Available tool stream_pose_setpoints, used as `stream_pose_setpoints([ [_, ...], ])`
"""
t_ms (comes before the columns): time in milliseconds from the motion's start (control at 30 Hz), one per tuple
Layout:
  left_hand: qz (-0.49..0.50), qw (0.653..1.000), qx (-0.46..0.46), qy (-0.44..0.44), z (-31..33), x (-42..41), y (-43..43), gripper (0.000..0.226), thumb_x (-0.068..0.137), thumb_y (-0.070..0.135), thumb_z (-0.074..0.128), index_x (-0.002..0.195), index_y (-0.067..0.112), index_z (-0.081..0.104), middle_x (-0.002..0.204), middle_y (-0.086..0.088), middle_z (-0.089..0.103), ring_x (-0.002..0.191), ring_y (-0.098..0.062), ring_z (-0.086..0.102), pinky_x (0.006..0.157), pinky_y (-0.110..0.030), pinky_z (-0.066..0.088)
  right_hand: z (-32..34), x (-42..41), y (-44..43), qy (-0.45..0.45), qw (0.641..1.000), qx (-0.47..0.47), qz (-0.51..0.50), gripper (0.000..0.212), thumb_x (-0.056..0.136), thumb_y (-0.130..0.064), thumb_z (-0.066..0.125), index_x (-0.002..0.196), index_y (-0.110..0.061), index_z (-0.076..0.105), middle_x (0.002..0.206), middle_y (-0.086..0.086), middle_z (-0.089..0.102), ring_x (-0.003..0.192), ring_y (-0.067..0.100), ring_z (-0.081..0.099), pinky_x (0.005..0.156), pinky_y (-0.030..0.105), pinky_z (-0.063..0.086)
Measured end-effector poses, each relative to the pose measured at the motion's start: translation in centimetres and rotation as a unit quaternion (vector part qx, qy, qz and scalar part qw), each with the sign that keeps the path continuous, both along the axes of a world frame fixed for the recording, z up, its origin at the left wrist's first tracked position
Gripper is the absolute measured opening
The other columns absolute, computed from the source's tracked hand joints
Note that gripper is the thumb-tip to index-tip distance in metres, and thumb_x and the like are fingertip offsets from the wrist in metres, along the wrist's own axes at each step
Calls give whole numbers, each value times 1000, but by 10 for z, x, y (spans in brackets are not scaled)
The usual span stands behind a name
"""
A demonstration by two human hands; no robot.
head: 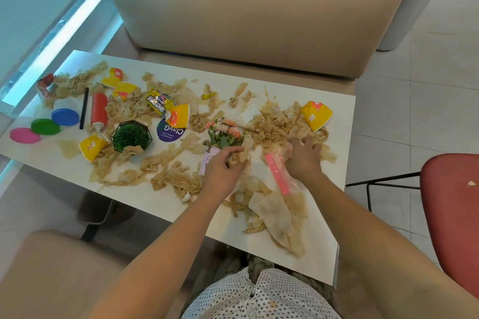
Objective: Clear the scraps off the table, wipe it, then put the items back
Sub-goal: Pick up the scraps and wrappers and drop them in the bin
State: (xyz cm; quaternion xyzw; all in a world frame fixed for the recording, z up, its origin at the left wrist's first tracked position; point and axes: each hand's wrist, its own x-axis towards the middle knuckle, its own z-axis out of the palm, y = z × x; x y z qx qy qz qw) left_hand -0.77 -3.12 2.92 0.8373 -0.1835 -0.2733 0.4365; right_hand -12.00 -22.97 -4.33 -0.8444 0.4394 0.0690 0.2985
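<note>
Dozens of crumpled brown paper scraps (pixel 274 124) cover most of the white table (pixel 166 204), thickest in a heap just beyond the right hand (pixel 304 158). A clear zip bag (pixel 278 176) with a pink strip lies under that hand; its contents are unclear. The right fingers curl down at the edge of the heap, but I cannot tell whether they grip the bag or paper. The left hand (pixel 220 166) pinches one wad of scrap beside a pale pink pot (pixel 208 163) holding pink and peach flowers. A yellow paper cup (pixel 316 114) lies tipped over beyond the heap. Farther left, a wire-framed pot (pixel 131 136) holds a green tuft, near a red squeeze bottle (pixel 99 111) and a blue-lidded tub (pixel 64 115). A beige bench (pixel 254 21) stands behind the table, with a red chair (pixel 453 215) on pale floor tiles to the right.
</note>
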Motion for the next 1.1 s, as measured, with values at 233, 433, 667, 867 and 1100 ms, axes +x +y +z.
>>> stream_pose_setpoints([
  [233, -12, 998, 40, -43, -4, -5, 5, 35, 94, 27, 74, 127, 36, 66, 113, 11, 63, 66, -18, 60, 52, -11, 41, -26, -8, -5, 89, 989, -75, 91, 66, 88, -7, 55, 148, -26, 37, 148, 16, 30, 132, 43, 32, 107, 53, 38],
  [433, -5, 998, 50, -49, -6, -3, 10, 36, 92, 29, 75, 125, 39, 65, 104, 25, 59, 66, -3, 53, 57, -9, 42, -35, -7, -4, 90, 983, -116, 111, 67, 85, -3, 57, 145, -20, 33, 137, 14, 39, 125, 39, 39, 103, 50, 41],
  [667, 15, 999, 38, -22, -13, -9, 13, 36, 94, 26, 74, 128, 35, 64, 131, 11, 64, 87, 14, 57, 62, -3, 42, -38, -10, -13, 67, 975, -166, 130, 50, 90, -5, 55, 137, -21, 48, 127, 7, 55, 122, 34, 44, 97, 45, 40],
  [867, 32, 999, 14, 10, -18, -18, 12, 36, 94, 26, 74, 126, 37, 60, 140, 5, 61, 84, 24, 58, 60, -5, 44, -28, -11, -19, -77, 984, -158, 36, 25, 98, -15, 55, 116, -15, 73, 111, 8, 66, 115, 35, 46, 89, 46, 39],
  [1100, 37, 999, 22, 12, -17, -13, 6, 41, 94, 36, 73, 131, 40, 54, 136, -2, 66, 69, 5, 63, 60, -21, 41, 10, -9, -18, -210, 966, -146, -51, 24, 98, -8, 54, 115, -15, 69, 114, 8, 60, 110, 33, 50, 87, 47, 39],
])
